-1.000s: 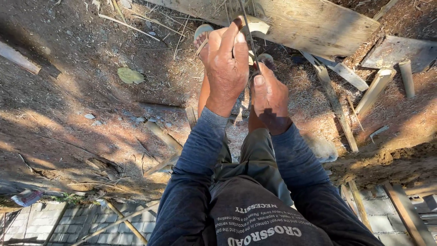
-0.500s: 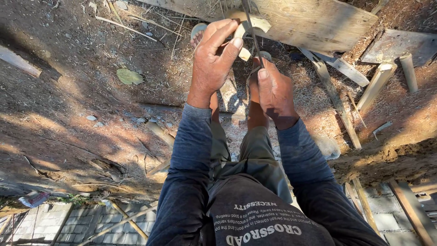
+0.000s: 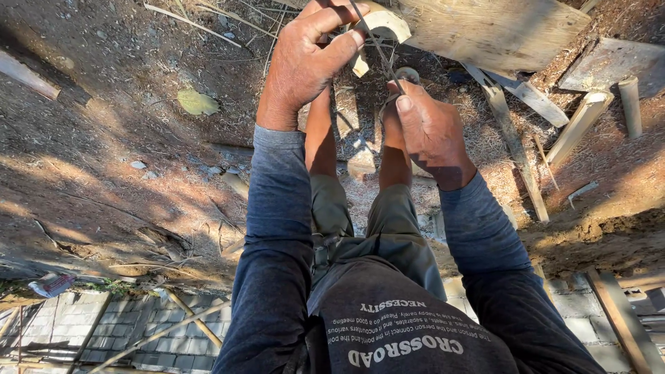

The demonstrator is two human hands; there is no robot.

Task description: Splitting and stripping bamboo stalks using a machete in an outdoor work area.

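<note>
My left hand [image 3: 305, 62] is closed around a pale curved piece of wood [image 3: 381, 24] near the top of the view. My right hand [image 3: 429, 131] is lower and to the right. It grips a thin dark blade [image 3: 377, 52] that runs up from its thumb to the curved piece and touches it. Both arms wear dark blue sleeves. My bare legs and feet show between the hands, over sawdust-strewn ground. The tip of the blade is hidden behind the left fingers.
A wide wooden plank [image 3: 499, 28] lies just beyond the hands. Several wood offcuts [image 3: 582, 118] and a short round post [image 3: 630, 104] lie at the right. A green leaf [image 3: 197, 102] rests on the dirt at the left. A grey block wall [image 3: 76, 325] lies bottom left.
Both hands have moved further from my body, the left hand carrying the pale piece toward the plank. The right hand has dropped lower than the left and stays on the blade.
</note>
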